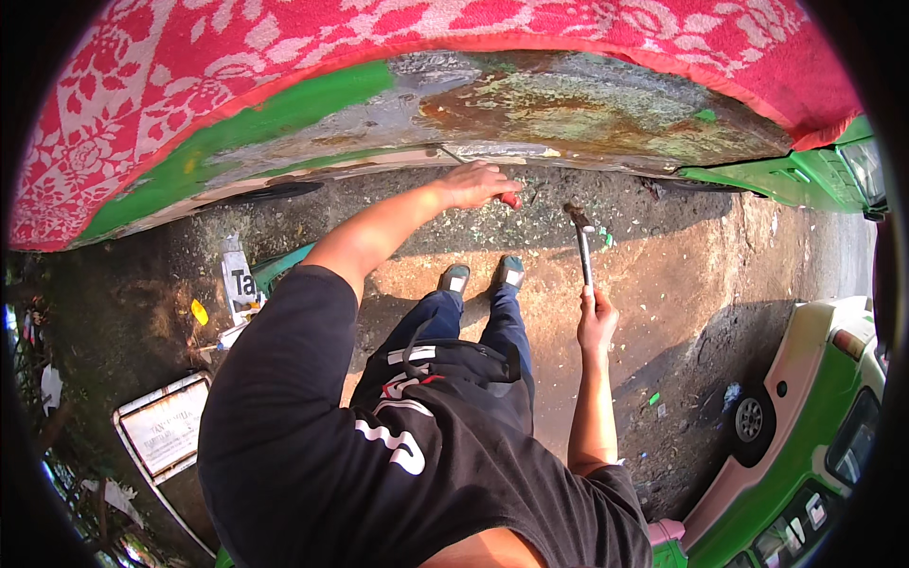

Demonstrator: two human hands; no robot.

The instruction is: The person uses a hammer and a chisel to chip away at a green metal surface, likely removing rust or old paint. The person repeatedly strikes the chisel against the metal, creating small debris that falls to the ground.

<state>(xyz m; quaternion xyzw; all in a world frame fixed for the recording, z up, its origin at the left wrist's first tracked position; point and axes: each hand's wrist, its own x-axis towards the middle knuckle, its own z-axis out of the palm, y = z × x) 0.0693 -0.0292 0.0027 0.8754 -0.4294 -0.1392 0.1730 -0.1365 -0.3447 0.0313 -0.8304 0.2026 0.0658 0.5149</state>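
My left hand [471,186] is closed round a red-handled screwdriver [511,201]. Its thin metal shaft points at the lower edge of a vehicle's body panel [587,109]; whether the tip touches cannot be made out. The panel is green in places, with bare grey metal and brown rust showing through. Lower and to the right, my right hand [597,320] grips a hammer [584,251] by its handle. The hammer's head points up toward the panel and hangs apart from the screwdriver.
A red and white floral cloth [312,43] drapes over the vehicle. Behind me at right stands a green and white vehicle [805,417]. A framed sign [166,426] is at left, near a green object [279,270] and litter. Paint flakes dot the dirt ground [417,275].
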